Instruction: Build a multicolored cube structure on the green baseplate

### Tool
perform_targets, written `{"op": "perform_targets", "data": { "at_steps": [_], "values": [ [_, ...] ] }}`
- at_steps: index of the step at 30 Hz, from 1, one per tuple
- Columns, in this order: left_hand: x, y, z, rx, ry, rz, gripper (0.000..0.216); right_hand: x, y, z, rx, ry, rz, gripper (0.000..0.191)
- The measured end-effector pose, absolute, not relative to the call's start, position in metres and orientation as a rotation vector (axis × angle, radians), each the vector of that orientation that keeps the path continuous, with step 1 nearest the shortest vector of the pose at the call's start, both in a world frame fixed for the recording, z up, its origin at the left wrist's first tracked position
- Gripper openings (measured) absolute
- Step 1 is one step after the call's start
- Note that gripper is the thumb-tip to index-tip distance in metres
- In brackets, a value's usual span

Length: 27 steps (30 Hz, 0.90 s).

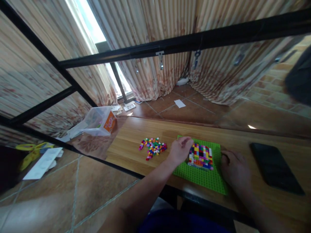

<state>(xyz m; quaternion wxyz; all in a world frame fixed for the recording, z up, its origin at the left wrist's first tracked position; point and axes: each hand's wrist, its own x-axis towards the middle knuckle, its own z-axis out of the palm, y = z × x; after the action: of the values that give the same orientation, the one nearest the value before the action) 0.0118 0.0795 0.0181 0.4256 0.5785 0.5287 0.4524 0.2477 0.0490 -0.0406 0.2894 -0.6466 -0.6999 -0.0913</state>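
Observation:
A green studded baseplate lies on the wooden table. On it stands a low, multicoloured block of toy bricks, roughly square, with a dark opening near its middle. My left hand is closed in a pinch at the block's upper left corner; whatever sits between the fingertips is too small or hidden to make out. Curled at the plate's right edge, my right hand appears to grip it there, its fingertips partly hidden. Left of my left hand, many small loose bricks in mixed colours are spread in a pile.
A black phone lies on the table at the right. On the floor beyond the left end stands a clear plastic bin with an orange label. A black metal rail crosses in front of the curtains.

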Motion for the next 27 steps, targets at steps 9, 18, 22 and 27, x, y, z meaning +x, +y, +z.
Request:
{"op": "perform_targets", "data": {
  "at_steps": [9, 18, 22, 27],
  "values": [
    [-0.098, 0.098, 0.044, 1.994, 2.16, 0.385, 0.026, 0.249, 0.049, -0.044, -1.721, -1.892, -0.266, 0.026],
    [-0.102, 0.103, 0.033, 2.054, 2.149, 0.178, 0.02, 0.251, 0.051, -0.045, -1.737, -1.906, -0.28, 0.027],
    [-0.097, 0.099, 0.04, 2.059, 2.158, 0.209, 0.022, 0.249, 0.05, -0.042, -1.738, -1.888, -0.268, 0.026],
    [-0.085, 0.087, 0.048, 1.965, 2.089, 0.368, 0.017, 0.246, 0.05, -0.04, -1.724, -1.86, -0.243, 0.024]
  ]
}}
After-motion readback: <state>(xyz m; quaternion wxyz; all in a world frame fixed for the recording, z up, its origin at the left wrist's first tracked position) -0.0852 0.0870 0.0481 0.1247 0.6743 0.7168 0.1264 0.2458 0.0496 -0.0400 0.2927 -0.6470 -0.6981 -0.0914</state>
